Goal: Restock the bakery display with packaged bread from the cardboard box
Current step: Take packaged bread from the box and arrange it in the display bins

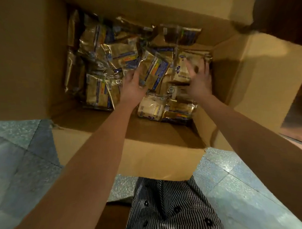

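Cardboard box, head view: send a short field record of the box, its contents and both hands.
box: cardboard box, flaps open, on tiled floor
contents: many wrapped bread packs, jumbled
left hand: grips tilted bread pack
right hand: fingers spread over pale pack, blurred; contact unclear
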